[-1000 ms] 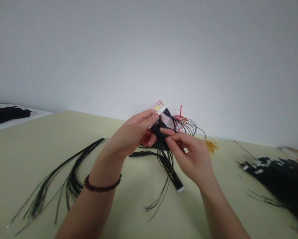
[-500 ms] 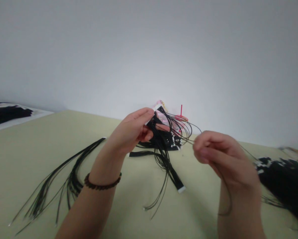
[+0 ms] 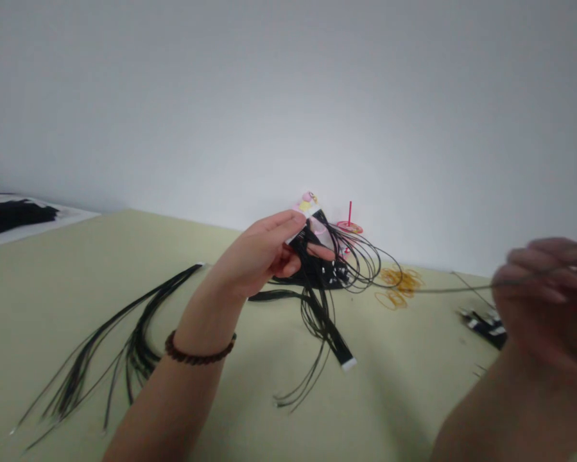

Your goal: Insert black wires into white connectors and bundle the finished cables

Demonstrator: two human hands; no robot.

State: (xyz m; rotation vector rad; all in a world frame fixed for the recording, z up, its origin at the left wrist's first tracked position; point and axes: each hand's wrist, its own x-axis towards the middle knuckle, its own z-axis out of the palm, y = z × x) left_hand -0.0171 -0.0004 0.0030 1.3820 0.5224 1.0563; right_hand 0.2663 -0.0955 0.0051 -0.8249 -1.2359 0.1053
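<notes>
In the head view, the left hand (image 3: 273, 247) is pinching a white-ended black wire bundle (image 3: 321, 222) over the far middle of the pale green table (image 3: 249, 398). The blurred right hand's (image 3: 548, 295) fingers are gripping a thin dark wire (image 3: 452, 290), running leftward past loose yellow bands (image 3: 404, 281).

- Left arm (image 3: 172, 398): up from 7 o'clock
- Left hand (image 3: 269, 247): pinching, one finger (image 3: 321, 251) outstretched
- Right arm (image 3: 504, 414): up from 4 o'clock
- Right hand (image 3: 552, 292): curled, blurred, at 3 o'clock
</notes>
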